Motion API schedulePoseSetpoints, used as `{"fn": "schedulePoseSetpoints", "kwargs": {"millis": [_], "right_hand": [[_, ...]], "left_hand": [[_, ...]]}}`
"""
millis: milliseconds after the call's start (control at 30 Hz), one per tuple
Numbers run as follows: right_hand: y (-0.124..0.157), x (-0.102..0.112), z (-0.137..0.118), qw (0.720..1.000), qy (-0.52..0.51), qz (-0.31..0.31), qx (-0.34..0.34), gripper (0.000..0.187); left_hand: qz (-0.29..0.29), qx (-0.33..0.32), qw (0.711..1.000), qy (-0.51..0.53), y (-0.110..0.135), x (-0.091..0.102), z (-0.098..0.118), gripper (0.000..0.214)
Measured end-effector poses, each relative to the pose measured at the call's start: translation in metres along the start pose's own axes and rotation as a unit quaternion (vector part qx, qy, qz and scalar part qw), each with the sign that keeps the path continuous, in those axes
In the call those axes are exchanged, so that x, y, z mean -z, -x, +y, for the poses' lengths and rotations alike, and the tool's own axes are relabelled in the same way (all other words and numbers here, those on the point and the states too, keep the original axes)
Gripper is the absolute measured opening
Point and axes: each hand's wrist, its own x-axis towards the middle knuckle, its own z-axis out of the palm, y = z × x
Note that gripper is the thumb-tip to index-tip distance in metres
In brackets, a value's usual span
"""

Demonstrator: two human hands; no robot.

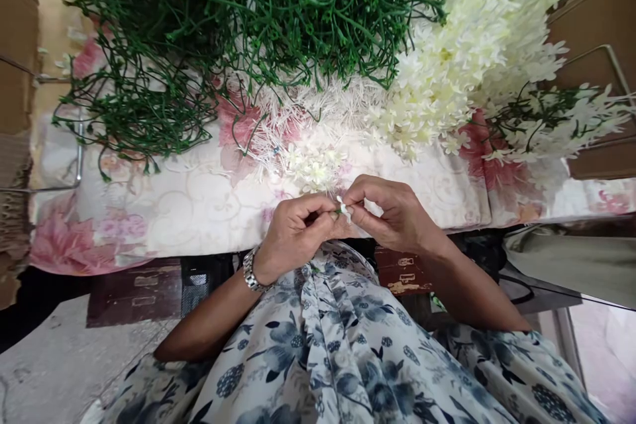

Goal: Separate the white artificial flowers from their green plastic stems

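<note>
Listing from the largest item down, we record:

- Counter: covered by a pink floral cloth, with everything on it lying loose.
- Green stem heap: a tangled mound of thin plastic stems, running from far left to centre. We judge it springy and apt to snag.
- White blossom heap: cream artificial flowers piled at the far right, touching the green stem heap.
- Left box and right box: cardboard, at the two edges, and the only containers in view. We cannot tell what they hold, as neither inside shows.
- White spiky pile: fine bristly pieces between the two heaps, near the hands.
- Left hand, with a wristwatch: its fingertips are pinched on the small flower.
- Right hand: its fingertips are pinched on the same small flower from the other side.
- Small flower: white petals on a short green stub, held at the counter's near edge, above our lap. We judge it nearly weightless, soft in the petal, stiffer at the stub and easily crushed. The stub is the place to grip, with fingertips only.
</note>
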Motion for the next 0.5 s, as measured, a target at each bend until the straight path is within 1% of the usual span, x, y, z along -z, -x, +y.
{"fn": "schedulePoseSetpoints", "kwargs": {"millis": [200, 500], "right_hand": [[-0.0010, -0.0055, 0.0019, 1.000, -0.005, 0.011, -0.007, 0.007], [-0.0041, -0.0102, 0.0012, 1.000, 0.007, 0.019, -0.014, 0.007]], "left_hand": [[0.013, -0.023, 0.999, -0.020, 0.0000, -0.0007, -0.0008, 0.017], [0.019, 0.000, 1.000, -0.015, 0.0002, 0.0003, -0.0043, 0.018]]}}
